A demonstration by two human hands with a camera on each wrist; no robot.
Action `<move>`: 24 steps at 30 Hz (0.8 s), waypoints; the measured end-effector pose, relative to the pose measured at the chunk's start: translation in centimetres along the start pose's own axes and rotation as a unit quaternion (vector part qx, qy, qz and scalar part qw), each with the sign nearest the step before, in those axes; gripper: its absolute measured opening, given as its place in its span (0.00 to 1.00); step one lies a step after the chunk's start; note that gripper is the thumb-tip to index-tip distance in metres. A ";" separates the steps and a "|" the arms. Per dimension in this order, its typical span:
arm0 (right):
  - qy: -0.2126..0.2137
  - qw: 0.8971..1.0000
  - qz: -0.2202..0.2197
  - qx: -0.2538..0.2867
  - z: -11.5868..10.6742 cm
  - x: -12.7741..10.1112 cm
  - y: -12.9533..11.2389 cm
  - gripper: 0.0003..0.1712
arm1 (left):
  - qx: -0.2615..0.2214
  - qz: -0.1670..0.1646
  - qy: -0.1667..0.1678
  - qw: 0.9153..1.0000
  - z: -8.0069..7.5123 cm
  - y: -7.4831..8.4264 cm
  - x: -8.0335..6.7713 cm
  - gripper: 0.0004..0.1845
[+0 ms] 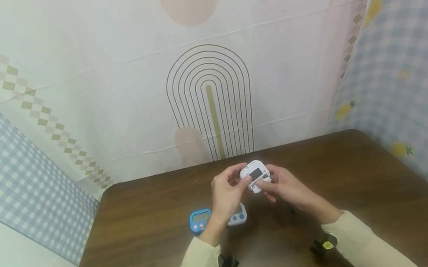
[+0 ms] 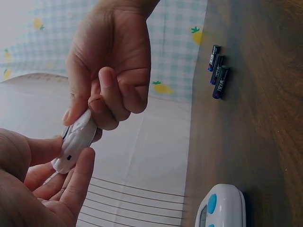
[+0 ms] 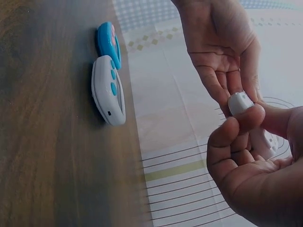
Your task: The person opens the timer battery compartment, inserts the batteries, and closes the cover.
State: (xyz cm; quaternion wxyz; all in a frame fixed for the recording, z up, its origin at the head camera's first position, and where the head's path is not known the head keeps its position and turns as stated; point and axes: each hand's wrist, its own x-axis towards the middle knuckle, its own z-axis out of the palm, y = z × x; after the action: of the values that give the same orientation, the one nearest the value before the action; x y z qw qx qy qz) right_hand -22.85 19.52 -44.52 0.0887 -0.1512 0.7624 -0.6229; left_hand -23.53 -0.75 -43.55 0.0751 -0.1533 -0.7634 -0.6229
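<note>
Both hands hold a small white digital timer up above the table, its back with a dark rectangle turned toward me. My left hand pinches its left side between thumb and fingers. My right hand grips the lower right side, thumb lying across the back. In the left wrist view the timer appears edge-on, a small dark slot in its rim. The right wrist view shows it partly hidden behind the right fingers.
Below the left forearm lie a blue timer and a white timer with blue buttons, side by side on the brown table. Three dark AAA-like batteries lie in a row on the wood. Patterned cloth hangs behind the table.
</note>
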 end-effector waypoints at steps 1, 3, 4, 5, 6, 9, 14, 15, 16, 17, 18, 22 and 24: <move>0.003 1.000 0.002 -0.001 0.0 0.0 0.0 0.23 | -0.001 0.000 0.000 1.000 0.0 0.0 0.0 0.17; 0.010 1.000 0.006 -0.003 -0.1 0.1 -0.1 0.23 | -0.004 0.001 0.002 1.000 0.1 0.0 0.0 0.17; 0.017 1.000 0.008 -0.002 -0.1 0.1 -0.1 0.23 | -0.005 0.001 0.003 1.000 0.1 0.0 0.0 0.17; 0.023 1.000 0.010 -0.002 -0.1 0.2 -0.2 0.24 | -0.006 0.000 0.005 1.000 0.1 0.0 0.1 0.17; 0.029 1.000 0.011 -0.003 -0.1 0.2 -0.2 0.24 | -0.008 0.000 0.007 1.000 0.2 0.0 0.1 0.17; 0.051 0.999 0.018 -0.002 -0.1 0.2 -0.3 0.26 | -0.013 0.000 0.014 1.000 0.2 -0.1 0.1 0.17; 0.077 0.996 0.041 0.003 0.0 0.3 -0.5 0.26 | -0.014 -0.001 0.022 1.000 0.2 -0.1 0.1 0.17; 0.078 0.996 0.043 0.004 -0.1 0.3 -0.5 0.26 | -0.013 -0.001 0.023 1.000 0.2 -0.1 0.1 0.17; 0.081 0.996 0.045 0.005 -0.1 0.3 -0.5 0.26 | -0.012 -0.001 0.024 1.000 0.3 -0.1 0.1 0.17; 0.083 0.996 0.045 0.007 -0.2 0.3 -0.5 0.27 | -0.012 0.000 0.024 1.000 0.3 0.0 0.1 0.17; 0.085 0.995 0.045 0.008 -0.3 0.3 -0.5 0.27 | -0.011 0.001 0.025 1.000 0.3 0.0 0.1 0.17; 0.095 0.994 0.045 0.008 -0.6 0.4 -0.6 0.28 | -0.005 0.005 0.032 0.999 0.4 0.0 0.2 0.17; 0.100 0.994 0.045 -0.002 -0.8 0.4 -0.6 0.28 | -0.002 0.008 0.040 0.999 0.3 -0.1 0.2 0.17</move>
State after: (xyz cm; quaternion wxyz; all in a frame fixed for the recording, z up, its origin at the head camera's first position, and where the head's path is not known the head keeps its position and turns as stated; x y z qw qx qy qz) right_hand -23.38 20.06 -43.75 0.0403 -0.0539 0.7747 -0.6287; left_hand -23.70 -0.41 -43.63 0.1102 -0.1341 -0.7574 -0.6295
